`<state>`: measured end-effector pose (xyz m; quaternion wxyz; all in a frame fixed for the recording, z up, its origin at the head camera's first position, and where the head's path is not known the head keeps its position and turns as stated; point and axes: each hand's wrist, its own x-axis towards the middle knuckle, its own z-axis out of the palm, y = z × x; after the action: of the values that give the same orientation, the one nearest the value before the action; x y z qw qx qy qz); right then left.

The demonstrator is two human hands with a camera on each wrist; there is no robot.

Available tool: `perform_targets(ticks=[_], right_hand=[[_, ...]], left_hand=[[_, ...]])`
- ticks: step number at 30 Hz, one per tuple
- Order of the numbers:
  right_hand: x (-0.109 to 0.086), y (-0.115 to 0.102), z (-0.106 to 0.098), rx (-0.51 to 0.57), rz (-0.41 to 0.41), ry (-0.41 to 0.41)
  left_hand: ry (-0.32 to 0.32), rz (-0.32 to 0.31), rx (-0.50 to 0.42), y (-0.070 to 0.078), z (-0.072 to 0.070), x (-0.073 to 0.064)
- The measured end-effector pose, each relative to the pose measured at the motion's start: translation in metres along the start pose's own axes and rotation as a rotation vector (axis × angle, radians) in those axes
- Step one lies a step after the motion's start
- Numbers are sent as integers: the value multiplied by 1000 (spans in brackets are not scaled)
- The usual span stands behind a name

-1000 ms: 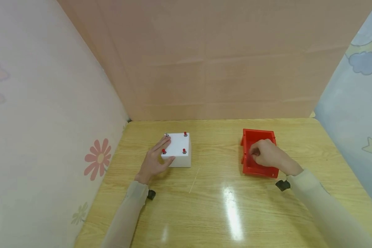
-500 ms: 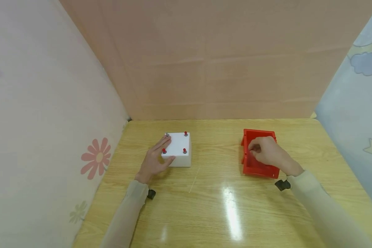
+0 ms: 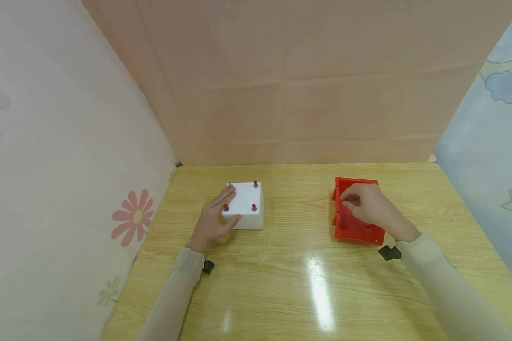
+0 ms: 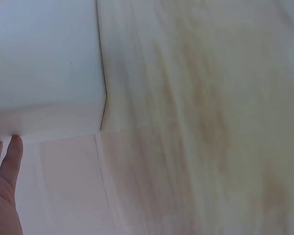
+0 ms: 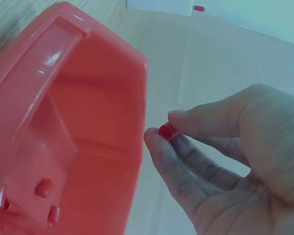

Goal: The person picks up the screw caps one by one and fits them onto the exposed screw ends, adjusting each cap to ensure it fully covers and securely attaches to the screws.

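My left hand (image 3: pixel 210 222) grips the near left corner of a white box (image 3: pixel 245 196), fingers on its top and thumb against its front face. Small metal posts stand at the top corners. Three bear red caps, one of them at the front right (image 3: pixel 253 207); the back left post (image 3: pixel 230 185) shows bare metal. Over a red bin (image 3: pixel 358 235), my right hand (image 3: pixel 369 203) pinches a small red cap (image 5: pixel 167 131) between thumb and fingertips, its hollow end showing in the right wrist view. Several small red caps (image 5: pixel 45 188) lie inside the bin.
Both the box and the bin stand on a wooden table (image 3: pixel 290 274). Behind it rises a brown covered panel (image 3: pixel 281 94). Patterned walls flank the table, the left wall (image 3: pixel 89 189) close by the left arm.
My right hand has risen slightly and shifted a little to the left and away, over the bin. The left hand keeps its place on the white box.
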<state>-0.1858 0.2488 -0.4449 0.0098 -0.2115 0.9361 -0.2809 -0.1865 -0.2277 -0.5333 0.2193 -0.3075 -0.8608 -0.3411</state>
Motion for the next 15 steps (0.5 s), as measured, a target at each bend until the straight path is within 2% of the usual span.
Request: perform_targets(ticks=[7,15], right_hand=[[1,-4,-2,-3,-41,50],[-1,-8,1,-25,-86,136]], left_hand=[[-6,-13,4,-1,-1,0],[4,6,0,-2,1,-1]])
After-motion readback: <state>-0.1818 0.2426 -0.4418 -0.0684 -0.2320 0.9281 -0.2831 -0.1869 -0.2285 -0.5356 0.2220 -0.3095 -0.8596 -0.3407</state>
